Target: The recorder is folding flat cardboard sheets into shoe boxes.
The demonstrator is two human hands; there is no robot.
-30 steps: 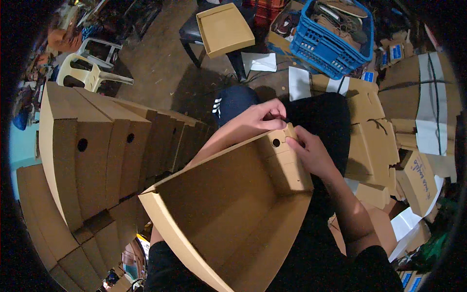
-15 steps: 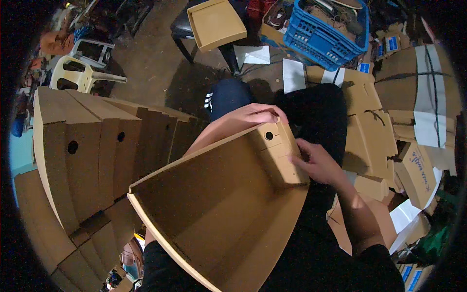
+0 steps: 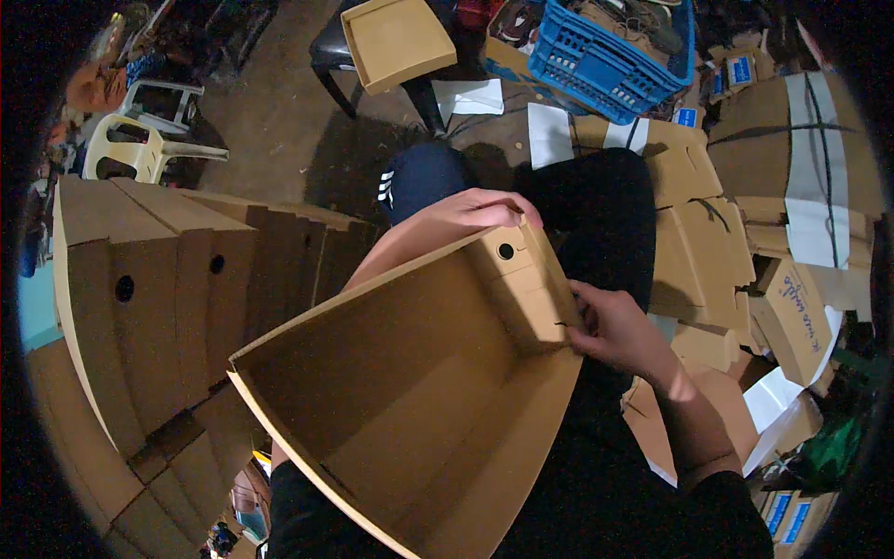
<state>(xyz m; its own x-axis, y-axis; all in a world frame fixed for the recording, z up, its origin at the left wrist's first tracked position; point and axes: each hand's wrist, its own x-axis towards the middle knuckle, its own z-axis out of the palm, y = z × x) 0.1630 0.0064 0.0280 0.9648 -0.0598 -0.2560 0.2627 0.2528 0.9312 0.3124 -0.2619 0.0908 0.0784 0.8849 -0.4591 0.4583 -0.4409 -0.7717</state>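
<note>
An open brown cardboard box lies tilted across my lap, its hollow inside facing up. Its short end panel at the far right has a round hole and a few slits. My left hand is closed over the far top corner beside that panel, its forearm running behind the box's long side. My right hand pinches the right edge of the same panel low down, the thumb and fingers curled at the rim. Some of the right fingertips are hidden behind the cardboard.
Several brown boxes with round holes stand in a row at my left. A black stool ahead carries a shallow cardboard lid. A blue crate stands far right, flattened cardboard lies at my right, and a cream plastic chair is far left.
My right hand has shifted down along the end panel and its fingers have closed on the panel's edge. The left hand keeps its hold. The whole view has shifted slightly.
</note>
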